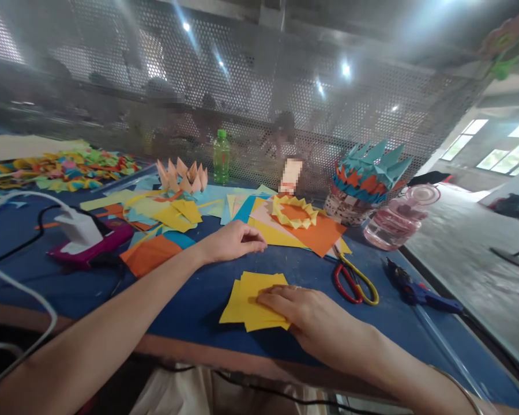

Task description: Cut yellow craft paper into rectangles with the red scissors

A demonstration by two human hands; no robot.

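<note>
My right hand (pixel 309 311) lies over the right side of a small stack of yellow paper pieces (pixel 255 294), near the table's front edge. Its fingers rest on top and grip the stack; the thumb is mostly hidden. Beyond the stack, my left hand (pixel 233 241) hovers over or rests on the table with loosely curled fingers and nothing visible in them. Just past it lie an orange sheet (pixel 324 235) and a yellow sheet (pixel 272 235), with a pale yellow folded-paper ring (pixel 313 218) on top. Scissors (pixel 350 282) with red and yellow handles lie to the right.
A glue gun (pixel 424 294) and a pink-tinted jug (pixel 393 222) are at right, near a folded-paper basket (pixel 350 204). A peach paper flower (pixel 181 177), green bottle (pixel 221 158) and paper scraps (pixel 69 167) are farther back. A power strip (pixel 90 245) with cables sits left.
</note>
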